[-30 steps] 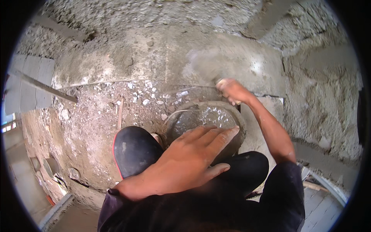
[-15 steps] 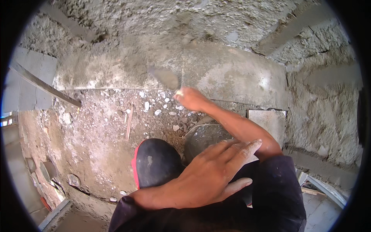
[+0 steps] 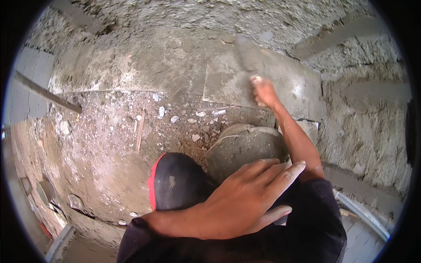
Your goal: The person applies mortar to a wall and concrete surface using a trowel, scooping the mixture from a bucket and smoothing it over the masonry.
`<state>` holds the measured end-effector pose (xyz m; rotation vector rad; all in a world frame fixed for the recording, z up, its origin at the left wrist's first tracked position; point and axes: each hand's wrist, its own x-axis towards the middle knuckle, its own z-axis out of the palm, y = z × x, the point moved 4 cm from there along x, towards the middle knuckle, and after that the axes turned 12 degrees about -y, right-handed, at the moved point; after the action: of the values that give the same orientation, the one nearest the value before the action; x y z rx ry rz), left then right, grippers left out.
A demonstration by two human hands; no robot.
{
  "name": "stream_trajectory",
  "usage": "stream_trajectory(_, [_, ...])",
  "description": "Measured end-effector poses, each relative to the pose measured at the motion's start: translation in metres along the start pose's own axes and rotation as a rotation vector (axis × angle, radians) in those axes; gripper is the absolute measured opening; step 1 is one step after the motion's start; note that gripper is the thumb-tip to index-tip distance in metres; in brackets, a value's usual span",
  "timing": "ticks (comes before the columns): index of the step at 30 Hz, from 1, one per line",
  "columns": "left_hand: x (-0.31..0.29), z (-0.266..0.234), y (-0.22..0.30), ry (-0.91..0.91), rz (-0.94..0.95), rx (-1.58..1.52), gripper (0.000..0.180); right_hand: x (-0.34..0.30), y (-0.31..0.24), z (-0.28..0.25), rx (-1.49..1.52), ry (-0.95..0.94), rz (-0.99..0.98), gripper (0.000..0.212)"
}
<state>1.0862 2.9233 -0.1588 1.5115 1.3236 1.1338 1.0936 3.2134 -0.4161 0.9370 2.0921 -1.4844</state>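
Note:
My right hand [image 3: 265,93] is closed round the handle of a trowel [image 3: 246,55]. Its blade is blurred and lies over the grey board [image 3: 291,81], toward the rough wall. Across the front of my body, palm down, rests my left hand [image 3: 252,195]; its fingers are stretched out, dusty at the tips, and hold nothing. Under and beyond the left hand stands a round bucket [image 3: 243,151] with grey mortar in it, its near side hidden.
A dark rounded knee or boot [image 3: 180,182] with a red edge stands left of the bucket. Rubble [image 3: 173,118] and a thin wooden strip [image 3: 140,130] lie on the ground. A wooden bar [image 3: 48,94] slants in at left. Rough plaster wall [image 3: 197,15] rises ahead.
My right hand has swung the trowel rightward and farther away, from the left part of the boards up toward the wall. My left hand stays nearly in place.

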Motion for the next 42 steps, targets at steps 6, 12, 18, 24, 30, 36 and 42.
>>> stream_trajectory(6, [-0.006, 0.001, -0.005, 0.018, -0.046, -0.003, 0.073, -0.025, -0.043, 0.056, -0.308, -0.462, 0.029, 0.035])
stream_trajectory(12, [0.001, 0.012, 0.009, -0.026, -0.019, -0.043, 0.073, 0.073, -0.004, 0.027, 0.965, 0.44, 0.031, 0.029])
stream_trajectory(18, [-0.012, 0.009, 0.0, 0.076, -0.015, -0.018, 0.075, 0.109, -0.14, 0.209, 0.003, 0.005, -0.129, 0.037])
stream_trajectory(24, [-0.027, -0.003, 0.003, 0.199, -0.043, -0.105, 0.078, 0.092, -0.116, 0.199, 0.365, 0.166, -0.021, 0.034])
stream_trajectory(30, [-0.021, 0.001, -0.004, 0.071, 0.082, -0.212, 0.077, 0.052, -0.099, 0.241, -0.4, -0.07, -0.396, 0.037])
stream_trajectory(36, [-0.027, -0.013, 0.003, 0.211, 0.141, -0.219, 0.072, 0.084, -0.12, 0.231, 0.289, -0.024, -0.023, 0.028])
stream_trajectory(42, [-0.131, -0.121, -0.042, 0.935, -0.137, 0.15, 0.045, 0.047, -0.177, 0.254, -0.793, -0.055, -0.516, 0.037])
